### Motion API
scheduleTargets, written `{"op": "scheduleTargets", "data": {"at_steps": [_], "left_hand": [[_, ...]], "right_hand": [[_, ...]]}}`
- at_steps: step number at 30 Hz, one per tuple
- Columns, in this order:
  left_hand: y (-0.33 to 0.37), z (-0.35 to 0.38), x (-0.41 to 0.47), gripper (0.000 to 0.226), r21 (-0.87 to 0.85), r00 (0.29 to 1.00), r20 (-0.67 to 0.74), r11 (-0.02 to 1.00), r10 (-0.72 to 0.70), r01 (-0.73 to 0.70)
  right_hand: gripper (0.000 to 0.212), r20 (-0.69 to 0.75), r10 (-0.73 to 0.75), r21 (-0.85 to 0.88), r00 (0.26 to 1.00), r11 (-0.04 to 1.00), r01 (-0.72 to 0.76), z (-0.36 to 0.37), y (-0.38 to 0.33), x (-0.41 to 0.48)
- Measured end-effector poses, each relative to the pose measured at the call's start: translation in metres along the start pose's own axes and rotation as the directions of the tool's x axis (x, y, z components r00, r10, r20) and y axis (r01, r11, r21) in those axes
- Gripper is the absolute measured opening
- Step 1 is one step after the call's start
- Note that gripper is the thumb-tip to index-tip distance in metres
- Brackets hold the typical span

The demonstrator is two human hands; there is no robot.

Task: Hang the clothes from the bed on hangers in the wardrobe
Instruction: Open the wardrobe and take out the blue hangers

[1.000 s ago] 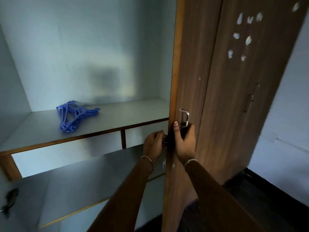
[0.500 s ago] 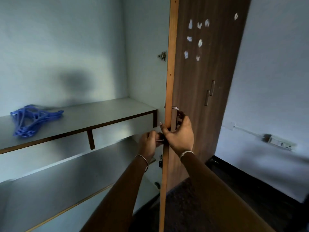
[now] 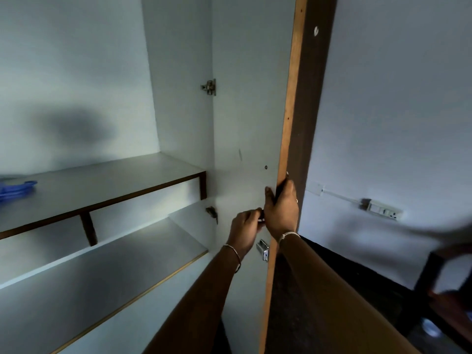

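The wardrobe stands open, its door swung out edge-on at centre. The upper shelf carries the blue hangers at the far left. The right hand grips the door edge, thumb on the inner face. The left hand, just beside it, has its fingers curled round a small dark fitting on the door.

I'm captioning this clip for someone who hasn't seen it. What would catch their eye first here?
Two hands at the centre: the right hand grips the edge of the open wardrobe door, while the left hand pinches a small dark fitting on its inner face. At the far left, blue hangers lie on the upper shelf.
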State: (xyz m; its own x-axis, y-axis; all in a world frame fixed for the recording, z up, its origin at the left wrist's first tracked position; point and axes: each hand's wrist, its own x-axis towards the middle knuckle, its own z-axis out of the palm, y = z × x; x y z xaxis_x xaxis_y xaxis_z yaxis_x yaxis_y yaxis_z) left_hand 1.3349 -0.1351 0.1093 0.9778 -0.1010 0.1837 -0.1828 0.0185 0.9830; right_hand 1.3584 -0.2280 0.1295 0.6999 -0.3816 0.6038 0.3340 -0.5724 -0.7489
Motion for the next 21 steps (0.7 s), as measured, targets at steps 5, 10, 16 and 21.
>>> {"op": "scheduleTargets", "data": {"at_steps": [5, 10, 16, 21], "left_hand": [[-0.011, 0.026, 0.032, 0.024, 0.073, 0.993, 0.117, 0.997, 0.026, -0.034], [-0.024, 0.045, 0.074, 0.029, 0.181, 0.969, 0.236, 0.976, 0.078, -0.123], [-0.04, 0.059, 0.135, 0.047, 0.408, 0.929, 0.306, 0.853, 0.209, -0.326], [-0.049, 0.066, 0.181, 0.066, 0.63, 0.86, 0.389, 0.585, 0.331, -0.511]], "right_hand": [[0.022, -0.042, 0.113, 0.042, 0.993, 0.993, -0.111, -0.009, 0.03, 0.03], [0.045, -0.183, 0.159, 0.018, 0.97, 0.987, -0.159, -0.019, 0.058, 0.066], [0.054, -0.295, 0.189, 0.048, 0.937, 0.982, -0.183, -0.026, 0.092, 0.106], [0.049, -0.298, 0.208, 0.032, 0.932, 0.978, -0.208, -0.031, 0.119, 0.142]]}}
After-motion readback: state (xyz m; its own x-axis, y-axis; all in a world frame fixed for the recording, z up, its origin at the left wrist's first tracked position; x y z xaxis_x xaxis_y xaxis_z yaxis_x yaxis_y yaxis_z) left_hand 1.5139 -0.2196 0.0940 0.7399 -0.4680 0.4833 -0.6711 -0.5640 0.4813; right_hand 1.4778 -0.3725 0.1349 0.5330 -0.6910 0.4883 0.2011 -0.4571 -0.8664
